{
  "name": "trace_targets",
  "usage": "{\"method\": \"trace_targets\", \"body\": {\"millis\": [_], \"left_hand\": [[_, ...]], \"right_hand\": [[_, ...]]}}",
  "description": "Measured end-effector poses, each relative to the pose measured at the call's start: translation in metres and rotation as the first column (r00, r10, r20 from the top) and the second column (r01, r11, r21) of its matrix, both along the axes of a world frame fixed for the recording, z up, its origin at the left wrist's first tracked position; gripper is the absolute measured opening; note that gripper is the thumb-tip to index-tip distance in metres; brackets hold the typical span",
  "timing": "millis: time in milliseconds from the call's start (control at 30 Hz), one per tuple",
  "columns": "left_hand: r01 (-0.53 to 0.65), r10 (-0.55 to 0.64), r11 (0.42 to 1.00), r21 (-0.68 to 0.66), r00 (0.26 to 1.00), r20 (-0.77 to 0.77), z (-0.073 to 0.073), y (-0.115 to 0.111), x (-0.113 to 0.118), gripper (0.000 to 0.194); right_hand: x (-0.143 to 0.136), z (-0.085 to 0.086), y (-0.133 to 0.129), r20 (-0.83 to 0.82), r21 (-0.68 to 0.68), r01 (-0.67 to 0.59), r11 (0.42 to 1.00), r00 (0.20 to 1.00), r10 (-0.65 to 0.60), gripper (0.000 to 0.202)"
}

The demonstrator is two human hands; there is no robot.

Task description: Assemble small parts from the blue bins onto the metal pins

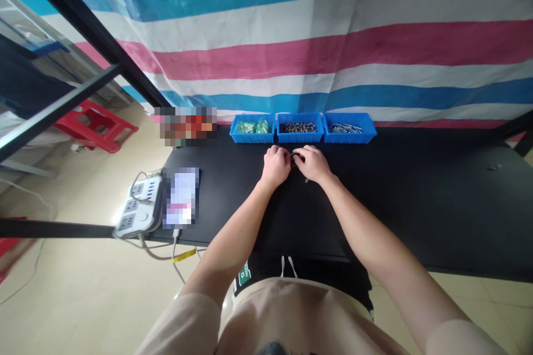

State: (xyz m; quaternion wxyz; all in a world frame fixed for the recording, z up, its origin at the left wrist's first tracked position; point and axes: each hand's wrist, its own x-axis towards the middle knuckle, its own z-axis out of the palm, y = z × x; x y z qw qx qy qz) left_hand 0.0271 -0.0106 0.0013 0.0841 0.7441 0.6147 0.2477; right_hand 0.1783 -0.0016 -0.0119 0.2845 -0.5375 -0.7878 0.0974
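Note:
My left hand [277,166] and my right hand [312,163] are close together over the black table, just in front of the middle blue bin [300,137]. The fingers of both are curled round something small and dark between them, too small to name. Some small brass-coloured pieces [293,164] show between the hands, and one more small piece [307,180] lies below my right hand. Brass and dark pieces fill the middle bin. The left blue bin [252,138] holds green and white items; in the right blue bin [352,138] are thin silver rods or screws.
On the left of the black table [416,199] are a power strip [139,208] with cables and a blurred flat object [182,198]. Another blurred item [187,125] is at the back left. Small bits [494,167] lie far right. A red stool [97,125] stands beyond the frame.

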Motion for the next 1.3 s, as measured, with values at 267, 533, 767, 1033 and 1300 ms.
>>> {"method": "trace_targets", "body": {"millis": [267, 533, 767, 1033, 1300], "left_hand": [[0.143, -0.17, 0.979, 0.148, 0.968, 0.188, -0.001, 0.002, -0.006, 0.013], [0.272, -0.292, 0.94, 0.207, 0.954, 0.075, 0.004, -0.002, -0.007, 0.022], [0.221, -0.271, 0.947, 0.234, 0.94, 0.207, 0.004, -0.004, -0.007, 0.022], [0.233, -0.291, 0.923, 0.305, 0.943, 0.163, 0.001, -0.002, -0.009, 0.023], [0.169, -0.245, 0.939, 0.3, 0.94, 0.238, 0.007, -0.005, -0.007, 0.028]], "right_hand": [[0.002, 0.0, 0.001, -0.192, 0.212, -0.098, 0.972, 0.971, 0.139, 0.025], [0.0, 0.004, -0.002, -0.278, 0.332, -0.099, 0.938, 0.94, 0.197, 0.027], [0.0, 0.007, -0.005, -0.322, 0.337, -0.048, 0.94, 0.933, 0.163, 0.023], [0.0, 0.013, -0.006, -0.318, 0.291, -0.105, 0.951, 0.927, 0.2, 0.022], [0.001, 0.016, -0.008, -0.533, 0.068, 0.046, 0.997, 0.846, -0.003, 0.023]]}}
